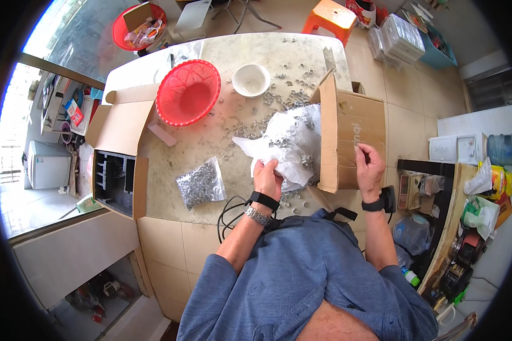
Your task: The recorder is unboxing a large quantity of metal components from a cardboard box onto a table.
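head view: left hand [267, 177] is closed in a grip on the crumpled white plastic bag [287, 145], fingers curled into its near edge. the bag lies on the stone table [210, 142], its far end spilling from the open mouth of the cardboard box [352, 136], with small metal rings scattered on and around it. right hand [368, 165] rests on the side of the tipped box, fingers bent and pinched together at its surface; whether it holds a small part, cannot tell. a clear sealed bag of metal parts [201, 183] lies left of the left hand. a red basket [188, 92] and a white bowl [251, 79] stand farther back.
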Demonstrator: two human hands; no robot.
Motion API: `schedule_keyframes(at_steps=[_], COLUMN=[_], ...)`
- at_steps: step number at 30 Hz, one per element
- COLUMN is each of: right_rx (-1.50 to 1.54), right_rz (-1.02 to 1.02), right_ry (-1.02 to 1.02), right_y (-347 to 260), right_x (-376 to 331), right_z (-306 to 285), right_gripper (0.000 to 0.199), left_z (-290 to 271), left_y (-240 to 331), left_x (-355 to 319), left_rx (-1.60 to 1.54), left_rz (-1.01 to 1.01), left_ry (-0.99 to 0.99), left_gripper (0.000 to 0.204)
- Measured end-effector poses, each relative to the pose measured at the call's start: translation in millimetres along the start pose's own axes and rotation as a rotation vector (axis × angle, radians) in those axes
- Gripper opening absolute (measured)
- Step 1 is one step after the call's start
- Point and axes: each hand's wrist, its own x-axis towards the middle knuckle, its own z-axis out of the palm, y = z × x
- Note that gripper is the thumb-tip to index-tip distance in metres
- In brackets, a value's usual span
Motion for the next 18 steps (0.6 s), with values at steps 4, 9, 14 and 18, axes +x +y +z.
schedule_keyframes(at_steps=[4,9,14,18], right_rx=[0.051,-0.031,-0.264,-0.319], right_rz=[-0.213,-0.437,-0.456,-0.434], right_ry=[-0.191,-0.511,-0.683,-0.71], right_y=[-61.1,-99.5,-114.1,-98.4], right_x=[-21.9,-51.8,-63.2,-64.4], right_z=[4.0,27.5,34.4,52.2], right_gripper=[0.011,0.031,0.055,0.073], left_z=[-0.1,-7.6,-7.3,-19.5], left_y=[1.5,-0.7,-3.5,-9.0], left_x=[-7.7,-8.4,-12.1,-8.8], left_rx=[-0.008,-0.034,-0.053,-0.053], left_rz=[-0.035,-0.069,-0.049,-0.073], left_ry=[-0.002,0.035,0.056,-0.019], left_gripper=[0.03,0.029,0.026,0.026])
